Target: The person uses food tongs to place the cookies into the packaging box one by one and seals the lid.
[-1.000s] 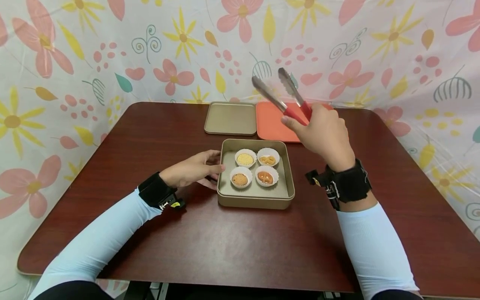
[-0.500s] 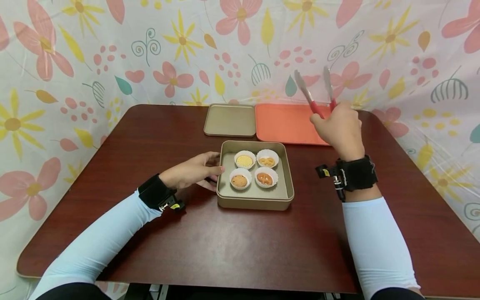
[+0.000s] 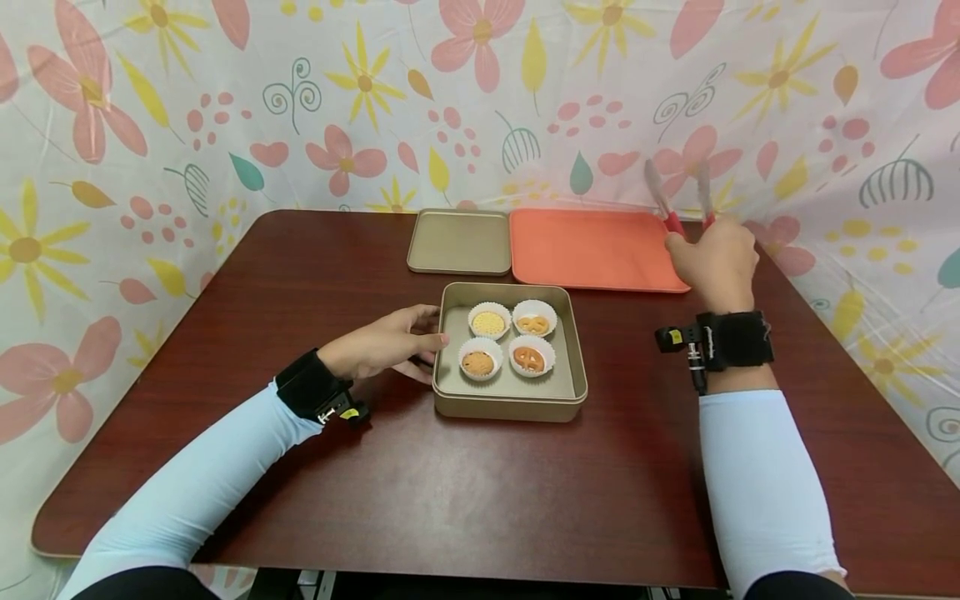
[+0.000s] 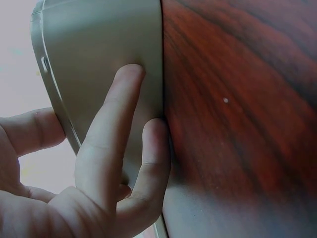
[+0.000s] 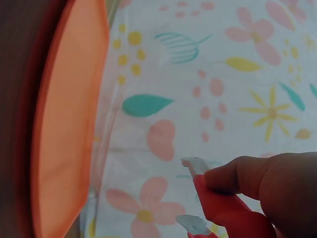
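Observation:
A gold-coloured rectangular tin (image 3: 512,410) stands mid-table in the head view. Several white paper cups sit inside, holding a pale yellow round biscuit (image 3: 488,323), knotted biscuits (image 3: 533,324), a brown round cookie (image 3: 477,363) and a pretzel (image 3: 528,359). My left hand (image 3: 386,340) rests on the tin's left side. Its extended fingers (image 4: 101,144) touch the outer wall, with the thumb at the rim. My right hand (image 3: 720,262) grips metal-tipped tongs (image 3: 673,223) by their red handles, above the table's far right. The tongs' arms are spread with nothing between them.
Behind the tin lies an orange tray (image 3: 596,250), left of the right hand. Beside it is a flat gold lid-like tray (image 3: 461,242). The brown table (image 3: 480,500) meets a flower-printed cloth (image 3: 247,100) at the back.
My right hand has moved right with the tongs, from over the orange tray to beyond its right end. The left hand and the tin have stayed put.

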The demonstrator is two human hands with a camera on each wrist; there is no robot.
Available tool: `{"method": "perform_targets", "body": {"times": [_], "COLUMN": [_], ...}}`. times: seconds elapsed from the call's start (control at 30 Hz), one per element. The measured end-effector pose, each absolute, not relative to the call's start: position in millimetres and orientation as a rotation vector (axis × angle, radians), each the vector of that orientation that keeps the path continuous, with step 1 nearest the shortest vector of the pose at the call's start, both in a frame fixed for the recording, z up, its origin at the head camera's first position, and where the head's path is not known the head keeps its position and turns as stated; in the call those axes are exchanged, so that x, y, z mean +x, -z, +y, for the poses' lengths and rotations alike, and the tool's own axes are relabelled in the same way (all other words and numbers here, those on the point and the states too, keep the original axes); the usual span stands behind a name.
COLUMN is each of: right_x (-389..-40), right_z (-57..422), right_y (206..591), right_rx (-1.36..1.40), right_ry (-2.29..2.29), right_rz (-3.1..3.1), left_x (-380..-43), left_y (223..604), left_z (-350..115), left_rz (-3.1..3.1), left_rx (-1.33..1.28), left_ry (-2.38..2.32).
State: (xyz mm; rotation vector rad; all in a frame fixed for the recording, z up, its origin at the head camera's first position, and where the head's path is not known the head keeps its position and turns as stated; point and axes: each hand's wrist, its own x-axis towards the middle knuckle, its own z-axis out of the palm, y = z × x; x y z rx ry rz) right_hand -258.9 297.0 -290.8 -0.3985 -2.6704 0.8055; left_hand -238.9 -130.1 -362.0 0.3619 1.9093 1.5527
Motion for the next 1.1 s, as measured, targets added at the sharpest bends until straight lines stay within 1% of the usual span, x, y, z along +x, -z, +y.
{"method": "perform_targets", "body": {"times": [0.27,0.53,1.1], "right_x": [-268,-268,-270], "right_z": [319,335,366], "right_y": [302,310,332], "right_rx": [-0.415,-0.483,-0.739], "right_ry": [-0.754,-0.704,-0.719], "right_rz": [-2.673,-2.722,-2.888], "left_x": [-239,-240,-240], "left_y": [362,363,363], "left_z": [-131,-131,-130], "left_rz": [1.923,1.914,1.916], "left_rx": [0.371,0.368,0.361], "left_ry": [-1.544,-1.548,-1.552]}}
